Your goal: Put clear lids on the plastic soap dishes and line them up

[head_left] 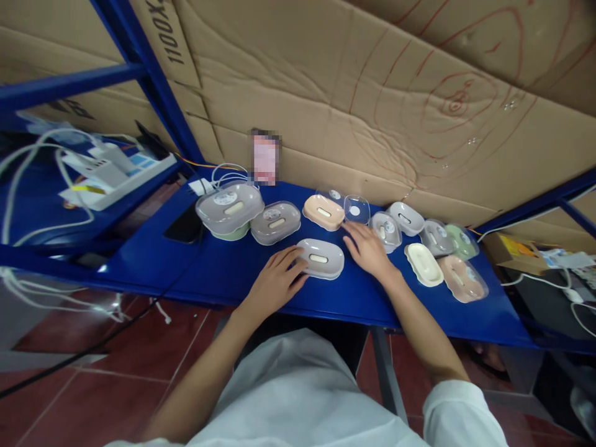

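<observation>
A pale grey soap dish [331, 264] with a white slot-shaped piece in its middle lies on the blue table in front of me. My left hand [275, 279] is at its left end, fingers apart and fingertips touching the rim. Beyond it sits a peach soap dish [321, 210], with a clear lid [357, 211] bearing a round white sticker to its right. My right hand [367, 247] reaches in between these, fingers stretched out and fingertips close to the peach dish's right edge; whether they touch it I cannot tell. Nothing shows in its grasp.
Lidded grey dishes [275, 231] stand at left, one stacked on a green one [230, 233]. Several more dishes, including a cream one [424, 266], are at right. A dark phone-like slab [184, 225] lies at left. Cardboard [298, 81] walls the back of the blue table [195, 282].
</observation>
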Demonstrator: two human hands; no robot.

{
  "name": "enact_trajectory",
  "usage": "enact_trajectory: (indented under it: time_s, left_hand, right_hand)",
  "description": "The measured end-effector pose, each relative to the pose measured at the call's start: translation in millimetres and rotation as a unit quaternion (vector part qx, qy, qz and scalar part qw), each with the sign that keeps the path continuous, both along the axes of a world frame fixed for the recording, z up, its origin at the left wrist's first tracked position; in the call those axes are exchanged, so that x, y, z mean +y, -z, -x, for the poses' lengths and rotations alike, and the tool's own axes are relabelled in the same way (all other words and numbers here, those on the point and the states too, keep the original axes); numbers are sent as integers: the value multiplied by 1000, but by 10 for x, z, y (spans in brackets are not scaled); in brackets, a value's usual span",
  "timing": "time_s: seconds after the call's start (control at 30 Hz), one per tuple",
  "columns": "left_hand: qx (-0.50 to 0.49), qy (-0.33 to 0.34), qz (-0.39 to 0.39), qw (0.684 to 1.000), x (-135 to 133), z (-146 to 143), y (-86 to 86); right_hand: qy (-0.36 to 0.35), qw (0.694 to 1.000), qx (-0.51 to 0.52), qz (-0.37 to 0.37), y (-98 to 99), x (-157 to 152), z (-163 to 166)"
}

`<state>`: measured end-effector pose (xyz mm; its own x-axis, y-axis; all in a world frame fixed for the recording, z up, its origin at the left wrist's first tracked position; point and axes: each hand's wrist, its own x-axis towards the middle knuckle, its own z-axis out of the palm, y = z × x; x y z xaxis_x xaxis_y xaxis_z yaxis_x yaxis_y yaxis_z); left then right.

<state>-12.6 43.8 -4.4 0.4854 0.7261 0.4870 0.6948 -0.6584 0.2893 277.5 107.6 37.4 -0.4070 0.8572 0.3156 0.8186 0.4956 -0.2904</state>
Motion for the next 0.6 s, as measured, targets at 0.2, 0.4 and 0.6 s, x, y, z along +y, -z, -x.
enact_trajectory:
  time_s: [0.2, 0.4, 0.6]
  left_hand:
    - [3, 0, 17, 1000, 11, 9, 47]
    - [-46, 0, 24, 999, 9, 26, 45]
    - [-73, 29, 24, 997, 8, 32, 45]
  right_hand:
    - [107, 993, 42, 10, 164, 257, -58]
    - [121, 960, 254, 14, 34, -106, -266]
    - [145, 847, 494, 136, 291, -447, -298]
